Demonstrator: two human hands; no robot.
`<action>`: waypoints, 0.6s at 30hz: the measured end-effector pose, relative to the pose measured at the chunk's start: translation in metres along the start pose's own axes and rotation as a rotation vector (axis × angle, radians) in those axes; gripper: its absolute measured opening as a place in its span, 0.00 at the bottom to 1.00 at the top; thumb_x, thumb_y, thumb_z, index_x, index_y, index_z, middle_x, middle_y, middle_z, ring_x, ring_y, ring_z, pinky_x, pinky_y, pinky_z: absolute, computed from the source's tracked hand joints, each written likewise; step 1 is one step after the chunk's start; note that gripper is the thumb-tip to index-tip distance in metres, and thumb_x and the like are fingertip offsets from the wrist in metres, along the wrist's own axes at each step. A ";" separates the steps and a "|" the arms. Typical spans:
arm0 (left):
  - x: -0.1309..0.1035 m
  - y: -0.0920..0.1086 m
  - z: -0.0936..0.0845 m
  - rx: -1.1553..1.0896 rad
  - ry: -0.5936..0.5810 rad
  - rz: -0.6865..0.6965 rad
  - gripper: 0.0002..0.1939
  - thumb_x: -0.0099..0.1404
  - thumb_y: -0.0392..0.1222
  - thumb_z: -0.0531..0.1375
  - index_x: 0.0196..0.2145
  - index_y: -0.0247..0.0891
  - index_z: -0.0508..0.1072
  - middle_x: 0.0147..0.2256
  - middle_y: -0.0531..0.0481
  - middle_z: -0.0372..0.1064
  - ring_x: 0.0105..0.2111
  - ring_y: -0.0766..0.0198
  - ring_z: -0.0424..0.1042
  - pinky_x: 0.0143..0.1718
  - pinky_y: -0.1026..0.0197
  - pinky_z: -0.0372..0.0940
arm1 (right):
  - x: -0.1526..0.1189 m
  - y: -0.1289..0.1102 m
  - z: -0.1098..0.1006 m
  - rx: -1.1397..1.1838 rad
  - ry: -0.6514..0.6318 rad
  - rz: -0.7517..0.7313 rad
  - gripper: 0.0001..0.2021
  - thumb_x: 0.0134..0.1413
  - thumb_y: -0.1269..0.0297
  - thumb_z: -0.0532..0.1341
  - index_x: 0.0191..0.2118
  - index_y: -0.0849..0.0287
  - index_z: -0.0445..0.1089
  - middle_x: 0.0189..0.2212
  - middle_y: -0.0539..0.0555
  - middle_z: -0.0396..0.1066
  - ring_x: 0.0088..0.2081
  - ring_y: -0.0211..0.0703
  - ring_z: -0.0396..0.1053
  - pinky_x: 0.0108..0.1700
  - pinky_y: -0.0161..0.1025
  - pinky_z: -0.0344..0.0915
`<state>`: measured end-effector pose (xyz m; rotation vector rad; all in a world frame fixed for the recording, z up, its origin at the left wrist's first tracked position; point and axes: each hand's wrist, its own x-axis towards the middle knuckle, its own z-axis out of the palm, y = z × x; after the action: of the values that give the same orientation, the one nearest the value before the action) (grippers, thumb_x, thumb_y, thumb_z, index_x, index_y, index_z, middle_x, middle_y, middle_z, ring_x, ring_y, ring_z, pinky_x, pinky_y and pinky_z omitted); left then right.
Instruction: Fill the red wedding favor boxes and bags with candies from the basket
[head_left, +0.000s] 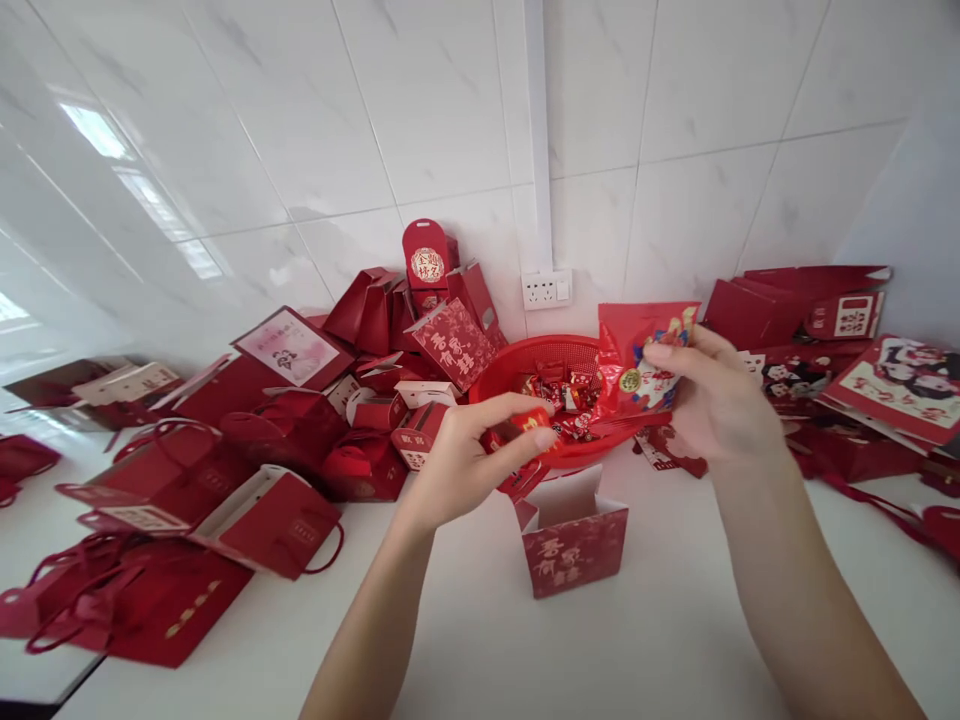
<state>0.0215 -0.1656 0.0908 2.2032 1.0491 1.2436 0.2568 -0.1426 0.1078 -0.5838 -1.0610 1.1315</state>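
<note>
Between the thumb and fingers of my left hand (480, 455) is a small red and orange packet (531, 424). My right hand (709, 385) pinches a larger red snack bag (630, 370) by its right side, held up over the basket's right part. An open red paper box (576, 552) with white lettering stands upright on the white table, below and between both hands. Behind the hands sits a red plastic basket (517, 358) with small wrapped sweets (574, 390) in it, partly hidden by the left hand and the bag.
Many red gift boxes and bags (277, 520) are piled on the left of the white table (480, 640). More red boxes (862, 440) lie at the right. A tiled wall (450, 110) with a socket (547, 290) rises behind.
</note>
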 end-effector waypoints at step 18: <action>-0.012 0.014 0.003 0.086 -0.089 0.049 0.09 0.71 0.45 0.62 0.43 0.38 0.79 0.37 0.49 0.79 0.31 0.67 0.74 0.30 0.67 0.65 | -0.018 -0.019 0.000 -0.132 0.075 -0.218 0.05 0.40 0.68 0.72 0.25 0.53 0.77 0.24 0.49 0.74 0.26 0.43 0.71 0.30 0.44 0.71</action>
<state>0.0257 -0.1835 0.0916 2.3392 1.0370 1.1293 0.2640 -0.1659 0.1172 -0.5944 -1.1109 0.8483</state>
